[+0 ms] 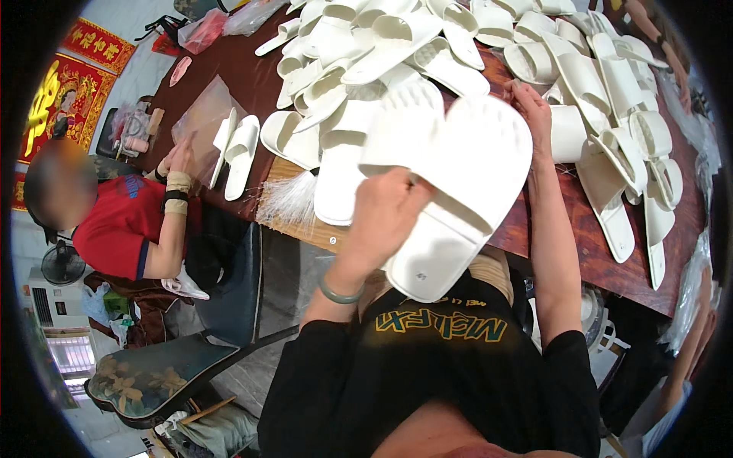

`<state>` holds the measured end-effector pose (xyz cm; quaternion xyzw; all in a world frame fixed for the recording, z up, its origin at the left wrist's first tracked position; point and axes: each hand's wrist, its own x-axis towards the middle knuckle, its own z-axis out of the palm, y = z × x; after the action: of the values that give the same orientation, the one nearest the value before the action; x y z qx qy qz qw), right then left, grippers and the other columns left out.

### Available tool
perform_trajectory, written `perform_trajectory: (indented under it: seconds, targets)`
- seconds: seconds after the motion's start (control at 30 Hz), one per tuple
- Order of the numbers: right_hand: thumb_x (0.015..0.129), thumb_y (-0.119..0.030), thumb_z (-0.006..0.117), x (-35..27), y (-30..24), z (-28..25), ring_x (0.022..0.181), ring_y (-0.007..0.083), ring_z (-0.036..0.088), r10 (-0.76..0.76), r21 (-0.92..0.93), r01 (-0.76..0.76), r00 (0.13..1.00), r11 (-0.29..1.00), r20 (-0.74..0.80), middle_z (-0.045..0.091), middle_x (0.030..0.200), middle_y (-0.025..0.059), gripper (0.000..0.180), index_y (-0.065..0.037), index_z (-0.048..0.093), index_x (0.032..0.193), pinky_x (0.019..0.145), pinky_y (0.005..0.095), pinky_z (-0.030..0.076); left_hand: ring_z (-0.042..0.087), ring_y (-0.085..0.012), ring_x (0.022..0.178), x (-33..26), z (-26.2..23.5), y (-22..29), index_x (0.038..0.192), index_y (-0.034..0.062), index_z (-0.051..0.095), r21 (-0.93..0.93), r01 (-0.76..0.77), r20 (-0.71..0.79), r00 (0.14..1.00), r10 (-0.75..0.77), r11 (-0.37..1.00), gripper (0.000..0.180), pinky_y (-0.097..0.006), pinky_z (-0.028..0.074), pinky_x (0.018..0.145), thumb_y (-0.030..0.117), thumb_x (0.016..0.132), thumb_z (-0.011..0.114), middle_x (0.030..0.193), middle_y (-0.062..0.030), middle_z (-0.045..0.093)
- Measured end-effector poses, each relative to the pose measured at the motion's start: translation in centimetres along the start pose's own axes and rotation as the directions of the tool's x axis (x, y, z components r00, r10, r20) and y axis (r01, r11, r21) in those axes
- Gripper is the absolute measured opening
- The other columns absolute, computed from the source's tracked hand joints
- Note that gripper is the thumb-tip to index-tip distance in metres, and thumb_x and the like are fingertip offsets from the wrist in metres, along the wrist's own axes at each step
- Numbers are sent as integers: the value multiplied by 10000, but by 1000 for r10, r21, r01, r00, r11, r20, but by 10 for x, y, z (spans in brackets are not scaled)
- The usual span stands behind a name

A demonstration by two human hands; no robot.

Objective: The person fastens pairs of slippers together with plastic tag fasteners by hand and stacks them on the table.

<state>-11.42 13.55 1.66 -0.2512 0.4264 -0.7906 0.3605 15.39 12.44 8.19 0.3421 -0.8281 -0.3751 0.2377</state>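
Observation:
My left hand [385,214] grips a pair of white slippers [450,175] held together, soles toward me, just above the near edge of the dark wooden table [611,263]. My right hand [531,107] reaches past the pair's far end, fingers on the toe edge of the slippers and close to the heap. A large pile of white slippers [458,46] covers the table beyond. A green bangle [340,294] circles my left wrist.
A person in a red shirt [122,225] sits at the left, a hand [181,156] on a clear plastic bag [200,122] beside two white slippers [237,149]. A bundle of white fibres [290,200] lies on the table edge. A floral chair [153,374] stands lower left.

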Motion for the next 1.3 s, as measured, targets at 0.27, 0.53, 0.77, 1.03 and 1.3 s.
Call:
perform_trajectory:
  seconds: [0.27, 0.53, 0.77, 1.03, 1.3]
  targets:
    - [847, -219, 591, -4, 11, 9, 610, 40, 461, -26, -215, 31, 999, 976, 27, 531, 682, -32, 199, -24, 632, 853, 577, 175, 366, 511, -151, 544, 71, -115, -21, 770, -99, 577, 229, 66, -490, 870, 57, 971, 385, -294, 400, 518, 268, 858, 499, 628, -147, 582]
    - [840, -200, 602, -5, 13, 8, 581, 20, 419, 42, -275, -26, 998, 961, 52, 497, 645, -58, 172, -33, 640, 823, 522, 167, 332, 545, -134, 522, 166, -181, -138, 703, -73, 619, -1, 214, -468, 863, -190, 977, 410, -293, 409, 486, 323, 788, 555, 606, -78, 602]
    - [830, -189, 606, -2, 32, 9, 581, 29, 444, 4, -315, 31, 994, 948, 109, 526, 665, -41, 164, -27, 633, 830, 513, 179, 356, 451, -83, 568, 191, -169, -258, 689, -37, 619, 100, 279, -279, 929, -242, 955, 276, -282, 374, 494, 229, 762, 617, 625, -19, 557]
    - [801, -204, 616, -2, 44, 25, 685, 80, 528, -129, -467, 258, 949, 846, 289, 614, 716, 34, 216, 10, 633, 826, 644, 250, 441, 403, -42, 538, 156, -207, -207, 881, 8, 657, -61, 247, -340, 906, -252, 967, 291, -210, 310, 472, 273, 847, 542, 621, 47, 487]
    - [763, -243, 618, -13, 35, 11, 590, 136, 551, -203, -580, 328, 941, 746, 271, 611, 647, 103, 229, -18, 648, 788, 572, 284, 451, 198, -16, 440, 87, -165, 1, 1283, -40, 368, -886, -72, 56, 964, 261, 457, 440, -178, 175, 384, 268, 969, 356, 587, 54, 277]
